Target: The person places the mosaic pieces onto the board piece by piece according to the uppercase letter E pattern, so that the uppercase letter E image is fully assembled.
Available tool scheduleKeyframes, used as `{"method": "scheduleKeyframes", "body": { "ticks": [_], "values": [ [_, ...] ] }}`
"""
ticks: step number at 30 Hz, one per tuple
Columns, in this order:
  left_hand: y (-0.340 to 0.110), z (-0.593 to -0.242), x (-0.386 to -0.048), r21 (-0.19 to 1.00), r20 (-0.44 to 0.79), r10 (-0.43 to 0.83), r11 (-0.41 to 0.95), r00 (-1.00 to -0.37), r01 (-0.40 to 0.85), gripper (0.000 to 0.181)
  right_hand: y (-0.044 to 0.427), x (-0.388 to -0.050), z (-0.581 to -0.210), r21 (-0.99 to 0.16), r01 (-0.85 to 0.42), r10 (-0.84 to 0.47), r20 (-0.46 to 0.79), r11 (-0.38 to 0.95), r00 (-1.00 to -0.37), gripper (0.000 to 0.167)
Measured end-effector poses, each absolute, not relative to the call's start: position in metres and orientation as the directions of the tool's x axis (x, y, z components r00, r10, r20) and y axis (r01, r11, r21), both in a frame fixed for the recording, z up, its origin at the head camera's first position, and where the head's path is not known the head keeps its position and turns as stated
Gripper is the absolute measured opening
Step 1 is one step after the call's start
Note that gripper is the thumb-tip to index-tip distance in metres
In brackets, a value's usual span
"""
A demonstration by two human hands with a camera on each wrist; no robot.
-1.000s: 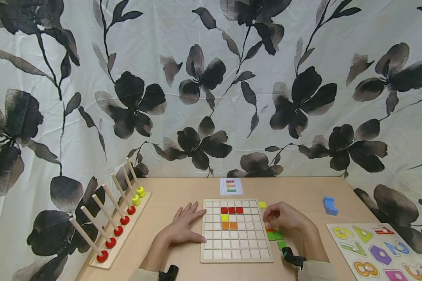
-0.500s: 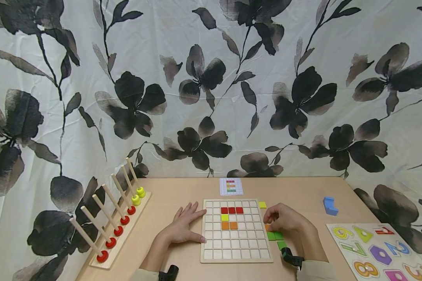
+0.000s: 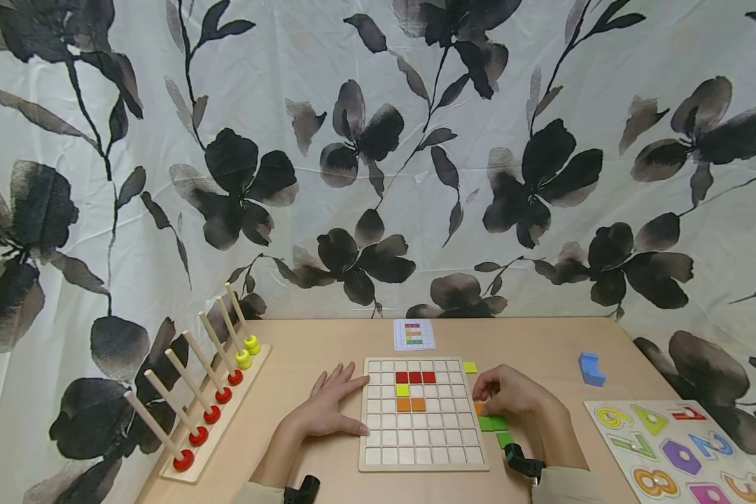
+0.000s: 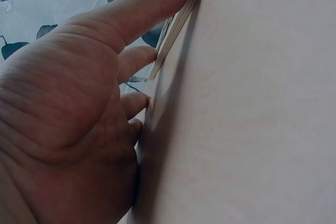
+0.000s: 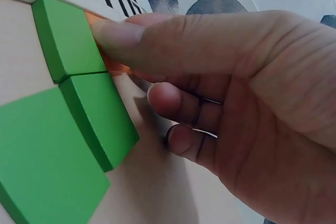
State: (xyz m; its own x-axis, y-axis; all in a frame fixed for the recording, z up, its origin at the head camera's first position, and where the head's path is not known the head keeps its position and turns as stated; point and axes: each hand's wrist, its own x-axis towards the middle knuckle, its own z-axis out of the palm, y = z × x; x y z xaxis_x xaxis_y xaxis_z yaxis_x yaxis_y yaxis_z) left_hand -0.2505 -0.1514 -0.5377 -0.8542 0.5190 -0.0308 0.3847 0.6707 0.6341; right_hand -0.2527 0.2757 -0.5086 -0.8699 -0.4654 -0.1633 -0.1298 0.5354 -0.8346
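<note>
A wooden grid board (image 3: 423, 459) holds three red tiles (image 3: 416, 377), a yellow tile (image 3: 402, 390) and two orange tiles (image 3: 411, 404). My left hand (image 3: 324, 409) lies at its left edge, fingers spread, with the thumb and a fingertip touching the frame; the left wrist view shows this hand (image 4: 68, 108) against the board's side (image 4: 181, 24). To the right of the board, my right hand (image 3: 519, 399) pinches an orange tile (image 5: 116, 66) between thumb and forefinger, the other fingers curled. That tile is partly hidden by the thumb and touches a green tile (image 5: 71, 43).
Several green tiles (image 3: 494, 423) and a yellow tile (image 3: 470, 367) lie along the board's right side. Behind it is a pattern card (image 3: 414, 344). A peg rack with rings (image 3: 191, 470) stands left; a blue block (image 3: 591, 369) and a number sheet (image 3: 617, 427) are right.
My right hand has shifted very slightly down at the orange tile, and its thumb and fingers still sit there. The left hand and the tiles on the board have not moved.
</note>
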Motion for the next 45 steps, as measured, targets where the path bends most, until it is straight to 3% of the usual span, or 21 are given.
{"method": "scheduleKeyframes", "body": {
  "ticks": [17, 38, 45],
  "values": [
    [-0.1509, -0.5374, -0.2503, 0.631, -0.027, 0.518, 0.672, -0.855, 0.387, 0.100, 0.2759, -0.2563, -0.5134, -0.774, -0.101, -0.354, -0.166, 0.625, -0.921, 0.016],
    [-0.1510, -0.5390, -0.2513, 0.628, -0.029, 0.519, 0.675, -0.854, 0.389, 0.101, 0.2745, -0.2548, -0.5136, -0.789, -0.075, -0.350, -0.183, 0.610, -0.919, 0.016],
    [-0.1502, -0.5380, -0.2507, 0.629, -0.030, 0.517, 0.675, -0.856, 0.386, 0.101, 0.2753, -0.2550, -0.5135, -0.788, -0.126, -0.384, -0.148, 0.603, -0.911, 0.015]
  ]
}}
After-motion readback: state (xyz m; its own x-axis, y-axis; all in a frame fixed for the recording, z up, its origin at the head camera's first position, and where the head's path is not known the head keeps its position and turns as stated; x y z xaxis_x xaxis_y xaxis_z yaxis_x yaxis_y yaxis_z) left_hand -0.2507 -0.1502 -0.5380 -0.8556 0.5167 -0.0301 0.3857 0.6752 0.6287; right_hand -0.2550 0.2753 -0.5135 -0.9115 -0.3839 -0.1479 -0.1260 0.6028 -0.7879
